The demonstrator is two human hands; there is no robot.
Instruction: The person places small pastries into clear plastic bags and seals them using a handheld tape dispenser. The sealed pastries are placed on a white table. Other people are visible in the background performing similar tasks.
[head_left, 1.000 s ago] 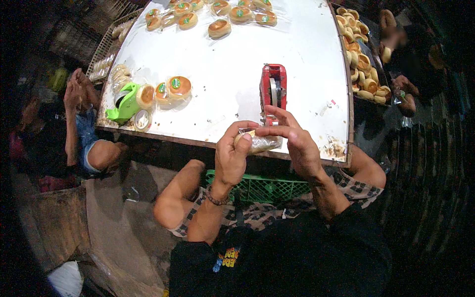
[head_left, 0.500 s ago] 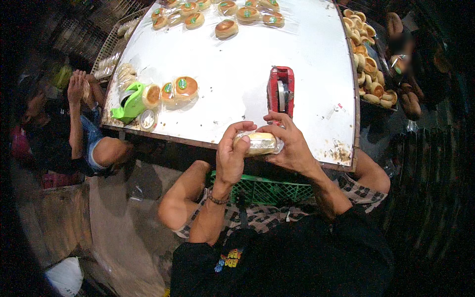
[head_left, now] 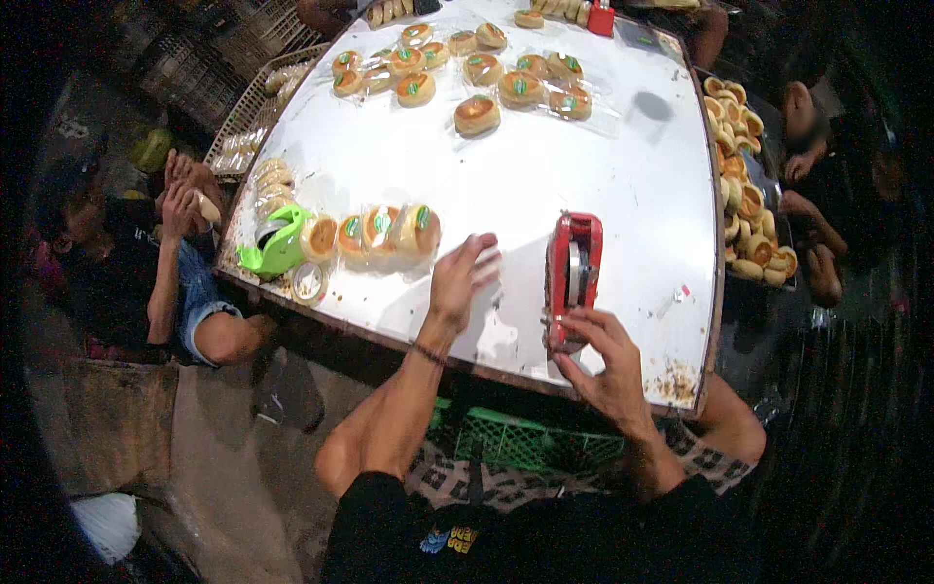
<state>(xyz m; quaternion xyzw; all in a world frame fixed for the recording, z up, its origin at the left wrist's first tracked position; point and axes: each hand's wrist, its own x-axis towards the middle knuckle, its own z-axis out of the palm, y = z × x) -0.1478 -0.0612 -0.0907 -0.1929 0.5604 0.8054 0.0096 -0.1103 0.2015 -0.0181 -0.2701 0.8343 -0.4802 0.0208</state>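
Note:
My left hand (head_left: 462, 282) is over the white table, empty, its fingers stretched out and slightly blurred. Just left of it stands a wrapped bun (head_left: 420, 231) with a green label, in line with other wrapped buns (head_left: 379, 229). My right hand (head_left: 605, 365) is at the near end of a red tape dispenser (head_left: 576, 263), fingertips touching it, with thumb and forefinger apart. Whether a strip of tape lies at those fingertips cannot be made out. The dispenser holds a roll of tape (head_left: 576, 273).
A green tape dispenser (head_left: 277, 243) and a loose tape roll (head_left: 308, 283) sit at the table's left corner. More labelled buns (head_left: 520, 88) lie farther back. Trays of buns (head_left: 744, 214) stand on the right, beside another person's hands. A person (head_left: 146, 253) sits at left; a green crate (head_left: 535, 443) is below.
The wrapped bun has left my hands and now stands at the right end of the left row. My left hand has moved away from it; my right hand has gone to the red dispenser. The view has shifted.

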